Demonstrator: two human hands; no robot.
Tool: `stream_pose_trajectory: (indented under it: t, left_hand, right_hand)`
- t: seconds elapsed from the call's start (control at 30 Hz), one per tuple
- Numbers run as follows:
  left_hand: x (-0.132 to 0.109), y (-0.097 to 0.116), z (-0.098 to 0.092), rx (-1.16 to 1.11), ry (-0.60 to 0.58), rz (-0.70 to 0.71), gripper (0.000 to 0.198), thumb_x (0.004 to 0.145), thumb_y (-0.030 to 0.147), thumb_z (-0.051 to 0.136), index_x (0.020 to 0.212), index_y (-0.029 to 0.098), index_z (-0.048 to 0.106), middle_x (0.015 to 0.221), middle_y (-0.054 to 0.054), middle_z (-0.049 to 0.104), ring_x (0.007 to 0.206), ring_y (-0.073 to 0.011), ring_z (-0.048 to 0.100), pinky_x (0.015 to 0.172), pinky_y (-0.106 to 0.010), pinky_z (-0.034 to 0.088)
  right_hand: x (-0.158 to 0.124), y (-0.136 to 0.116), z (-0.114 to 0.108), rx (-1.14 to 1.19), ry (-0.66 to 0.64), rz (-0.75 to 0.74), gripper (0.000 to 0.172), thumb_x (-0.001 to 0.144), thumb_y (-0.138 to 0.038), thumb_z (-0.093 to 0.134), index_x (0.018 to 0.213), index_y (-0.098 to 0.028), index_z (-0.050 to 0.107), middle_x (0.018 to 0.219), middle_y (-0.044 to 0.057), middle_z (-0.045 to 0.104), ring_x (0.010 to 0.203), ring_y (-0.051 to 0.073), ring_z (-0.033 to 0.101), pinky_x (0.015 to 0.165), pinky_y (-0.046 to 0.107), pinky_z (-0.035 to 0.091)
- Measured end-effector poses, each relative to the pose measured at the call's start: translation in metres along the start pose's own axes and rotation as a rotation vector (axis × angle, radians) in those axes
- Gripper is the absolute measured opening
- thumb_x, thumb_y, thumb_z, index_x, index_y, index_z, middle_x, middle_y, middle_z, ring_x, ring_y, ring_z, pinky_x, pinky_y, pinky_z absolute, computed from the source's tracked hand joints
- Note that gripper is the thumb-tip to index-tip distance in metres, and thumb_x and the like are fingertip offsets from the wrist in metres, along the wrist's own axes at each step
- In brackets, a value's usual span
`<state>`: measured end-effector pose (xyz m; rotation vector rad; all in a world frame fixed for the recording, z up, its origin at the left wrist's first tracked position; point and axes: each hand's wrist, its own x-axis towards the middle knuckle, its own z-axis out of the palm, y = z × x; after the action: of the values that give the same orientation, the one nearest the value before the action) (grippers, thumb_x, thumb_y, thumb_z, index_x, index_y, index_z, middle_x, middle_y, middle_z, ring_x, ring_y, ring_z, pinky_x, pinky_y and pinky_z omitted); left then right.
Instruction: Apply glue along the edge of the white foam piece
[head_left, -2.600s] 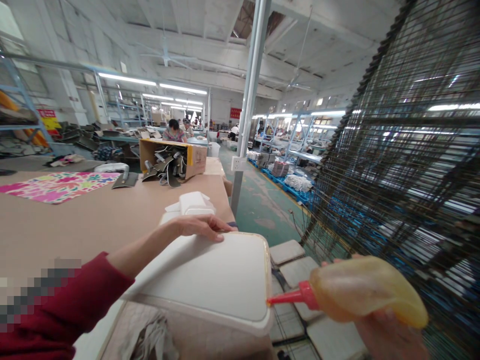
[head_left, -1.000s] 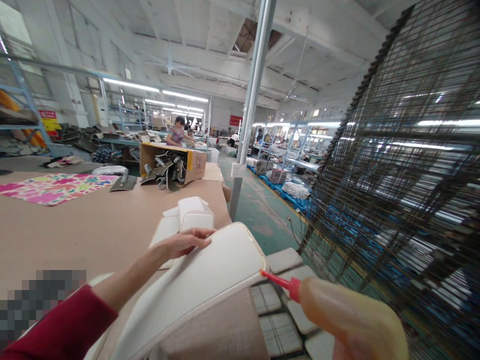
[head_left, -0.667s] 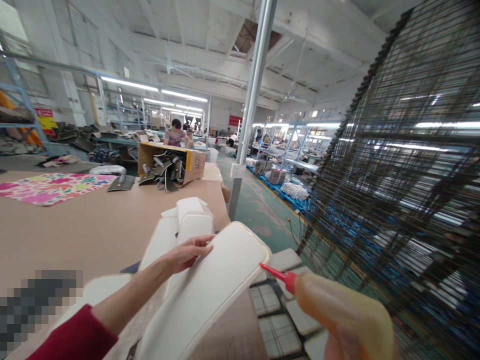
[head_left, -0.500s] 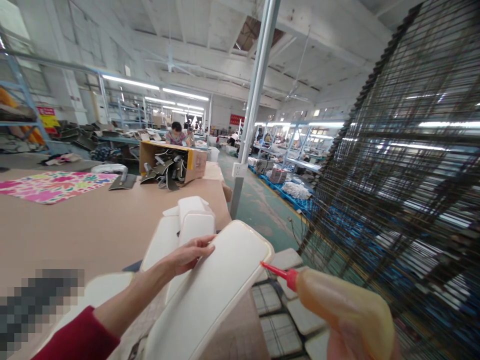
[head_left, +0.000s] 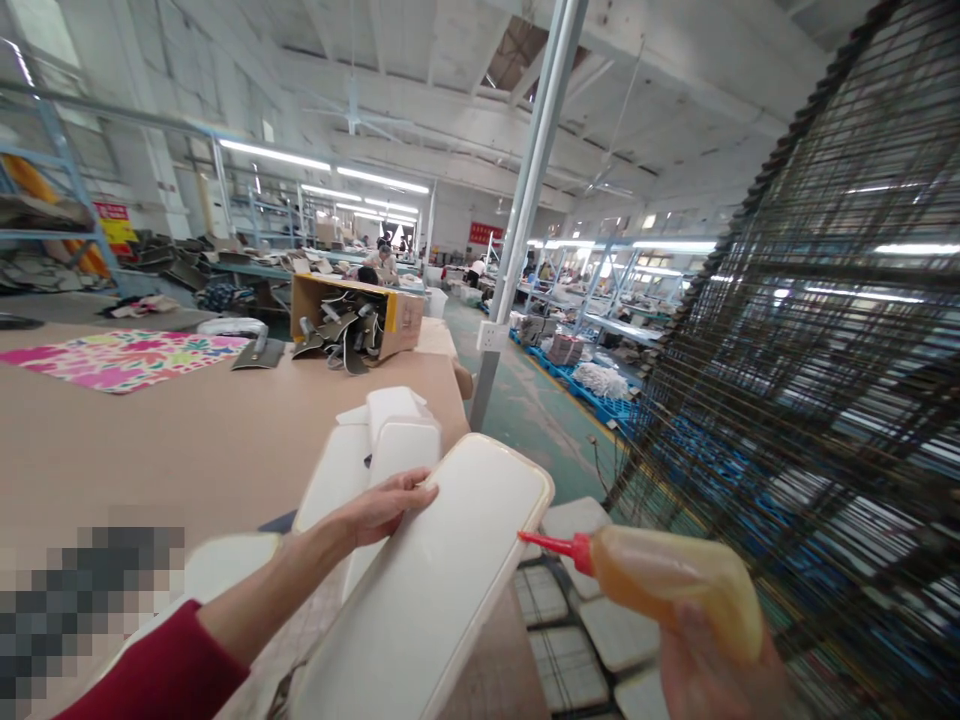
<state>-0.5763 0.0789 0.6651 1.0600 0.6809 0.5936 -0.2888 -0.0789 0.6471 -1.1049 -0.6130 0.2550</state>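
My left hand (head_left: 396, 502) grips the left edge of a long white panel (head_left: 442, 560) with rounded corners, thumb on its upper face. The panel is tilted and a yellowish line runs along its rim. In my right hand (head_left: 701, 650) is a squeeze bottle (head_left: 675, 580) of amber liquid, probably glue, with a red nozzle. The nozzle tip is at the panel's right edge; whether it touches I cannot tell. Behind my left hand lie more white panels (head_left: 405, 450), overlapping on the table.
Brown table (head_left: 225, 440) with a patterned pink cloth (head_left: 135, 357) and an open cardboard box (head_left: 401, 320) of dark pieces. A metal post (head_left: 517, 220) stands past the table. At right are a wire rack (head_left: 810, 330) and lower white panels (head_left: 566, 665). People work far back.
The red nozzle has moved slightly down along the panel's right edge, toward me. The bottle is now closer to level. The view has shifted a little; my left hand keeps its grip.
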Motion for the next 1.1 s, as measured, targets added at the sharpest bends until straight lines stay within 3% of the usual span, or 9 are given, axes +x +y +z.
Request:
stream_pose_trajectory:
  t: [0.13, 0.3, 0.5, 0.63, 0.77, 0.9, 1.1]
  left_hand:
    - [-0.001, 0.000, -0.002, -0.004, 0.018, -0.010, 0.056, 0.063, 0.044, 0.079, 0.106, 0.017, 0.057, 0.087, -0.004, 0.069, 0.074, -0.0156, 0.064, 0.066, -0.025, 0.049]
    - [0.001, -0.002, -0.006, -0.014, 0.036, -0.013, 0.054, 0.063, 0.043, 0.079, 0.105, 0.018, 0.056, 0.084, -0.003, 0.069, 0.071, -0.0160, 0.064, 0.064, -0.025, 0.049]
    - [0.007, -0.007, -0.017, -0.025, 0.048, -0.029, 0.053, 0.061, 0.043, 0.080, 0.101, 0.017, 0.056, 0.084, -0.004, 0.068, 0.075, -0.0179, 0.065, 0.069, -0.029, 0.050]
    - [0.007, -0.007, -0.019, -0.019, 0.061, -0.045, 0.053, 0.060, 0.045, 0.080, 0.097, 0.017, 0.055, 0.086, -0.004, 0.068, 0.075, -0.0171, 0.065, 0.070, -0.030, 0.050]
    - [0.006, -0.003, -0.018, -0.018, 0.069, -0.060, 0.053, 0.059, 0.046, 0.080, 0.096, 0.018, 0.054, 0.087, -0.004, 0.068, 0.076, -0.0173, 0.065, 0.072, -0.031, 0.051]
    - [0.007, -0.001, -0.019, -0.013, 0.062, -0.078, 0.054, 0.058, 0.045, 0.081, 0.094, 0.018, 0.054, 0.087, -0.004, 0.068, 0.076, -0.0168, 0.065, 0.073, -0.031, 0.051]
    - [0.012, 0.001, -0.019, -0.013, 0.068, -0.075, 0.053, 0.055, 0.045, 0.083, 0.089, 0.018, 0.054, 0.081, -0.002, 0.068, 0.072, -0.0155, 0.064, 0.071, -0.030, 0.050]
  right_hand:
    - [0.001, 0.001, 0.005, 0.008, 0.046, 0.051, 0.051, 0.047, -0.041, 0.083, 0.087, -0.018, 0.061, 0.080, 0.003, 0.060, 0.084, 0.025, 0.058, 0.066, 0.028, 0.053]
    - [0.004, 0.011, 0.002, 0.122, -0.018, 0.154, 0.058, 0.051, -0.033, 0.083, 0.103, -0.021, 0.061, 0.093, 0.003, 0.063, 0.085, 0.022, 0.058, 0.063, 0.025, 0.053]
    - [0.002, 0.008, 0.008, -0.014, -0.035, 0.096, 0.040, 0.055, -0.039, 0.081, 0.087, -0.021, 0.066, 0.082, 0.000, 0.063, 0.077, 0.017, 0.059, 0.062, 0.018, 0.051]
    - [0.000, 0.006, 0.011, 0.054, -0.051, 0.163, 0.043, 0.051, -0.038, 0.084, 0.087, -0.023, 0.066, 0.082, -0.001, 0.064, 0.075, 0.016, 0.060, 0.062, 0.016, 0.051]
    - [-0.002, 0.008, 0.013, 0.132, -0.066, 0.198, 0.049, 0.048, -0.034, 0.085, 0.094, -0.026, 0.067, 0.098, -0.002, 0.065, 0.075, 0.014, 0.059, 0.060, 0.015, 0.051]
    - [-0.004, 0.008, 0.013, 0.099, -0.031, 0.230, 0.047, 0.046, -0.037, 0.086, 0.087, -0.024, 0.068, 0.087, -0.002, 0.066, 0.072, 0.014, 0.060, 0.059, 0.015, 0.051]
    - [-0.008, -0.002, 0.017, 0.122, -0.021, 0.291, 0.059, 0.039, -0.038, 0.088, 0.090, -0.021, 0.066, 0.081, 0.000, 0.066, 0.072, 0.015, 0.060, 0.057, 0.017, 0.052]
